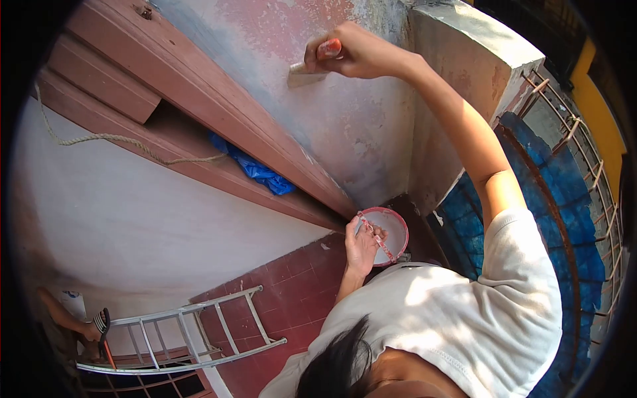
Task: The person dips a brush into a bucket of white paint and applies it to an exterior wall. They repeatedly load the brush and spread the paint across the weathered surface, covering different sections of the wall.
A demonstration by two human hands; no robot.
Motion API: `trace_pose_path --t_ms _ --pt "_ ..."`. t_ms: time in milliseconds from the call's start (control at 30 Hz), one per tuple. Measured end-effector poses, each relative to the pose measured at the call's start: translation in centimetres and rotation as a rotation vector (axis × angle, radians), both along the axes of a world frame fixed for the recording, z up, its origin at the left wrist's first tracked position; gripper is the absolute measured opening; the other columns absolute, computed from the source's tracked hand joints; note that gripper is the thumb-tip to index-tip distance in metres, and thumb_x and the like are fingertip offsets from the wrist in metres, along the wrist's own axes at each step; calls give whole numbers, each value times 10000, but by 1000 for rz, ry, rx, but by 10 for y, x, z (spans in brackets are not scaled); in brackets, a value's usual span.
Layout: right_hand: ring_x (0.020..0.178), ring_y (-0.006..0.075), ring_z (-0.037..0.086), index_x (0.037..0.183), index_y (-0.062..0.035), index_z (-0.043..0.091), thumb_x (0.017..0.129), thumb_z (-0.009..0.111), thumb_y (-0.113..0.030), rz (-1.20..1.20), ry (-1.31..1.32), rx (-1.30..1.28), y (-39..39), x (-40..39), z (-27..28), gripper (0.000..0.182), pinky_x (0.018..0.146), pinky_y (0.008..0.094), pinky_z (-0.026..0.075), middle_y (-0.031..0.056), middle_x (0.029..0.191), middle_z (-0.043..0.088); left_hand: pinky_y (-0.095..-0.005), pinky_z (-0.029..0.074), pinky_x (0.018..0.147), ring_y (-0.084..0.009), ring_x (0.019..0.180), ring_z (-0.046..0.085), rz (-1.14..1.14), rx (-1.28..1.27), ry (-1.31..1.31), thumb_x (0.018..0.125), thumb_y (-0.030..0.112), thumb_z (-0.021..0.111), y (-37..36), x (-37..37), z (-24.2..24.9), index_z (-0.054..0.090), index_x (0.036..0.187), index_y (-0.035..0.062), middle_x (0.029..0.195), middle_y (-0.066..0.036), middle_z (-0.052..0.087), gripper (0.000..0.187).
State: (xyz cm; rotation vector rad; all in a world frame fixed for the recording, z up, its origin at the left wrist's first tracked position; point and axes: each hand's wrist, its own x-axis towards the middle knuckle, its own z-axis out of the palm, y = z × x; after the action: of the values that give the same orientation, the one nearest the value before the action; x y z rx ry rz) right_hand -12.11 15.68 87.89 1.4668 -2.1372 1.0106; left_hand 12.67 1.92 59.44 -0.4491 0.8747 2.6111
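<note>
My right hand [355, 52] is raised at the upper middle, its fingers closed around the orange handle of a paintbrush [306, 75]. The brush's wide pale end rests against a patchy wall [361, 126], where pink and whitish areas show. Lower down, my left hand [361, 245] is closed on a small pail [399, 232] with a pinkish-red rim. A paint-speckled strip, seemingly its handle, crosses the opening by my fingers. White material shows inside the pail.
Reddish-brown wooden beams [192, 86] run diagonally beside the wall, with blue plastic [255, 169] and a rope [109, 137] in their gap. A metal ladder [189, 331] stands at lower left, with another person's sandalled foot [99, 326] on it. A blue panelled canopy [531, 192] lies right.
</note>
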Motion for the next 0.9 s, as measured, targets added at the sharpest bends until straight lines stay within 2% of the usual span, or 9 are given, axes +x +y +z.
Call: trace_pose_path --t_ms 133,267,333,400,467,600,733,833,900 --pt "926 238 688 902 -24 667 825 602 35 -156 289 -140 25 35 79 117 712 310 560 127 930 707 -397 407 937 -270 901 579 8 -3 -35 865 583 490 5 0 -6 521 868 94 812 -68 561 490" --pt "836 259 650 958 -109 654 774 651 18 -172 811 -229 21 10 38 224 706 340 537 59 1035 676 -394 413 928 -270 927 588 -48 -15 -29 860 589 488 -2 -4 -6 524 867 103 823 -64 571 487" --pt "976 258 646 1052 -151 633 724 656 20 -237 704 -98 25 18 7 370 763 326 560 53 1278 569 -389 418 919 -269 937 589 -71 -31 -31 857 591 487 -4 -6 -5 524 866 106 826 -63 574 487" --pt "1131 304 597 1092 -113 669 832 574 -27 -225 634 -40 25 26 -12 289 898 346 525 148 1301 550 -379 424 902 -269 950 591 -104 -57 -36 851 592 487 -5 -11 -3 523 870 109 834 -63 578 485" --pt "1171 329 564 1089 -112 670 805 575 -19 -220 594 -44 20 31 -21 314 928 363 512 170 1348 505 -377 421 904 -273 972 593 -139 -60 -34 849 592 489 -7 -18 -6 521 874 113 848 -66 583 481" --pt "1273 325 474 1092 -102 623 738 629 29 -247 497 4 10 24 -59 377 939 374 520 162 1394 452 -367 406 915 -273 1070 572 -176 -81 -51 834 601 507 -12 -31 -2 520 904 123 899 -67 594 483" --pt "1291 325 455 932 -54 591 719 648 21 -197 298 197 27 41 -145 233 935 388 520 151 1426 424 -355 387 922 -267 1094 564 -190 -81 -74 810 606 538 -18 -42 -5 524 905 124 921 -57 597 491" --pt "1293 342 449 895 -39 562 712 642 37 -133 21 371 35 62 -111 214 950 405 500 158 1432 419 -360 382 931 -270 1091 568 -207 -76 -79 813 594 546 -28 -49 0 520 888 125 930 -60 597 475" --pt "1150 312 578 843 -23 589 729 599 66 -113 -151 363 35 58 -57 145 863 380 511 156 1186 611 -365 385 926 -271 1088 570 -222 -54 -70 822 582 543 -27 -56 0 514 884 122 931 -64 597 465"
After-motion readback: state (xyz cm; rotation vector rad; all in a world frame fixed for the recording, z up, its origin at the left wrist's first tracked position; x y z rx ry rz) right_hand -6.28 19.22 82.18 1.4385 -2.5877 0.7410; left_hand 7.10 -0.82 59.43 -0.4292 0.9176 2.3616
